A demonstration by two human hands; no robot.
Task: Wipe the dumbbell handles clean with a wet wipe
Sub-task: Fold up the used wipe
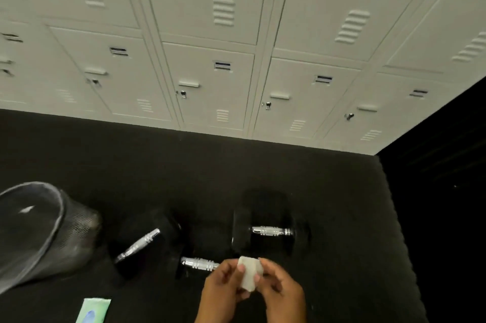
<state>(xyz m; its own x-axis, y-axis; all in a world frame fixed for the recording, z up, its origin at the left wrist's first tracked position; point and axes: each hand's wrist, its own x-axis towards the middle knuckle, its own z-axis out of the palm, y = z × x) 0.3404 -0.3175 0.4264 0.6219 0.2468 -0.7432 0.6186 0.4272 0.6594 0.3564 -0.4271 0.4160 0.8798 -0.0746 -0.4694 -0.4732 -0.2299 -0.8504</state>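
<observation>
Three black dumbbells with chrome handles lie on the dark floor. The left dumbbell (139, 245) lies slanted, the right dumbbell (271, 231) lies level farther back, and the near dumbbell (198, 263) lies in front, its right end hidden behind my hands. A folded white wet wipe (249, 274) is held between both hands at the bottom centre. My left hand (223, 288) pinches its left side, and my right hand (280, 289) pinches its right side. The wipe sits just right of the near dumbbell's handle, not touching it as far as I can tell.
A black mesh waste bin (39, 233) stands at the left. A green wet-wipe pack (93, 311) lies on the floor at the bottom left. Grey lockers (223, 72) line the wall behind. A dark wall (447, 178) closes the right side.
</observation>
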